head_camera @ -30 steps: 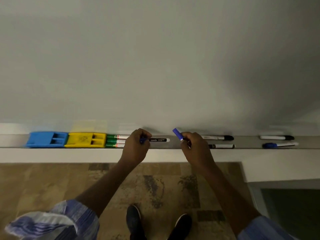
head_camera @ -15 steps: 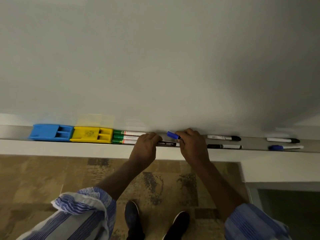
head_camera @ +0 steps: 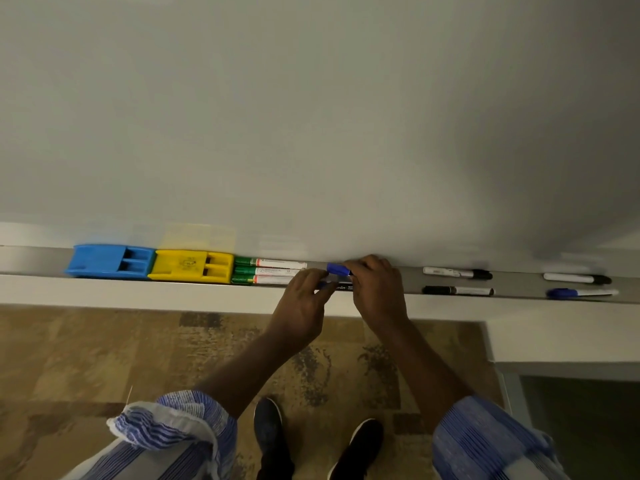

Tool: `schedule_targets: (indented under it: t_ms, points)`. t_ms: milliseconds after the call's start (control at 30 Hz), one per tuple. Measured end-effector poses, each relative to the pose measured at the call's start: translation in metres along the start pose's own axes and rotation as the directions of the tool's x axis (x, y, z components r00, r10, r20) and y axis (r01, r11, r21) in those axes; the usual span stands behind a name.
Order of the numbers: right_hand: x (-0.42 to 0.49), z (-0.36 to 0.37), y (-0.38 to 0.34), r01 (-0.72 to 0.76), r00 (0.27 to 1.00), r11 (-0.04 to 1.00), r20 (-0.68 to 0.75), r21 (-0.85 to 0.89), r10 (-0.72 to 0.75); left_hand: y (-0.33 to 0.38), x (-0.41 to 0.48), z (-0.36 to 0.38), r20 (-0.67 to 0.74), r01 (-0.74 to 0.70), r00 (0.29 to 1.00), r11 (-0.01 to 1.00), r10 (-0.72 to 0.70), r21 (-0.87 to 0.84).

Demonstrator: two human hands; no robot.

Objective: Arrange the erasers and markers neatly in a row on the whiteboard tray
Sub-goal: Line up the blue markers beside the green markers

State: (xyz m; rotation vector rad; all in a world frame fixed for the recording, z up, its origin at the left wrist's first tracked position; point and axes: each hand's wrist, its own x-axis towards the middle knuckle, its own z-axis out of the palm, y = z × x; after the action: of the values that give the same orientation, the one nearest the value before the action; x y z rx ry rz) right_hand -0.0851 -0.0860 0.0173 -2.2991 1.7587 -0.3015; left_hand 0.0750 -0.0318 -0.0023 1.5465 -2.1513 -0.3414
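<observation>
On the grey whiteboard tray [head_camera: 31, 259], a blue eraser [head_camera: 109, 260] and a yellow eraser [head_camera: 192, 266] sit side by side at the left. Three green-capped markers [head_camera: 268, 271] lie stacked right of them. My left hand [head_camera: 303, 299] pinches a black-labelled marker [head_camera: 341, 287] low at the tray's front edge. My right hand [head_camera: 375, 292] holds a blue-capped marker [head_camera: 338, 269] whose cap points left, just above the other one. Both marker bodies are mostly hidden by my fingers.
Further right on the tray lie two black-capped markers [head_camera: 457, 273] [head_camera: 457, 291], then another black-capped marker [head_camera: 576, 278] and a blue-capped marker [head_camera: 581, 293]. The whiteboard [head_camera: 311, 116] rises behind. Below are patterned flooring and my shoes [head_camera: 273, 438].
Both hands came down to the tray and closer together. The blue-capped marker went from tilted up to lying flat, and the black-labelled one dropped to the front edge.
</observation>
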Motion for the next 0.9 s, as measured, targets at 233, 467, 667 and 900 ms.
schedule_targets:
  t_ms: [233,467,667,900]
  points:
    - [-0.002,0.007,-0.009,0.037,0.999,0.999,0.022,-0.008,-0.037,-0.007,-0.014,0.002,0.014,0.080,0.997,0.992,-0.082,0.097]
    - [-0.004,0.004,-0.016,0.086,0.995,0.993,0.036,0.084,-0.089,-0.015,-0.017,0.005,0.090,0.102,0.989,0.981,-0.118,0.164]
    - [-0.021,-0.004,-0.005,-0.151,0.987,0.968,-0.030,0.200,0.160,-0.016,-0.018,0.006,0.129,0.114,0.982,0.973,-0.141,0.199]
    - [-0.031,0.001,-0.003,-0.173,0.985,0.964,0.041,0.204,0.168,-0.016,-0.016,0.009,0.210,0.076,0.970,0.974,-0.122,0.213]
